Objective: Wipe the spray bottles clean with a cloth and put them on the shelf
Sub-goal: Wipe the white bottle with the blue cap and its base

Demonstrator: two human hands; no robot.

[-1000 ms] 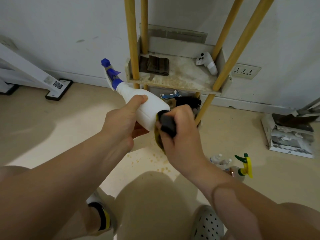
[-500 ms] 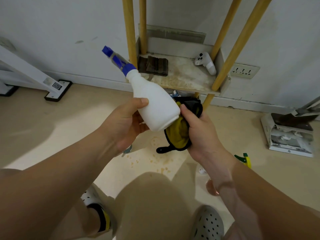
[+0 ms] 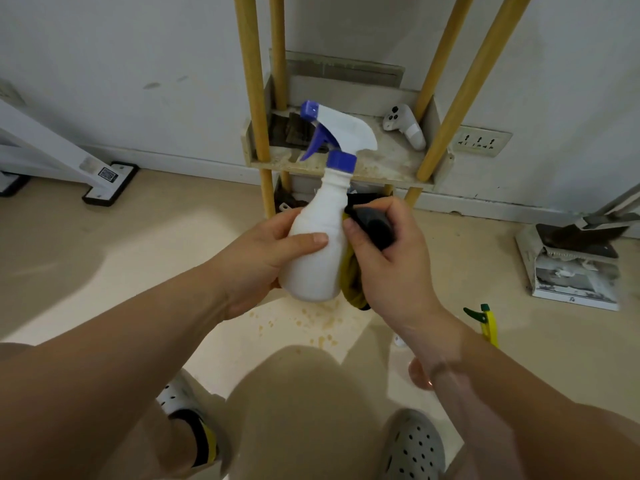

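A white spray bottle (image 3: pixel 317 251) with a blue cap and trigger stands upright in mid-air in front of the shelf. My left hand (image 3: pixel 266 251) grips its body from the left, thumb across the front. My right hand (image 3: pixel 388 258) grips a black and yellow cloth (image 3: pixel 370 226) and presses it against the bottle's right side. The shelf (image 3: pixel 391 161) is a stained board between yellow wooden posts against the wall. Another spray bottle with a green and yellow head (image 3: pixel 485 322) stands on the floor at the right, mostly hidden behind my right forearm.
A white game controller (image 3: pixel 405 126) and a dark folded item (image 3: pixel 294 129) lie on the shelf. A dustpan with rubbish (image 3: pixel 575 261) sits on the floor at the right, a white stand foot (image 3: pixel 107 181) at the left. Stains spot the floor below the bottle.
The bottle has swung from tilted with its nozzle pointing left to upright. My right hand has closed round the cloth and moved up against the bottle's right side.
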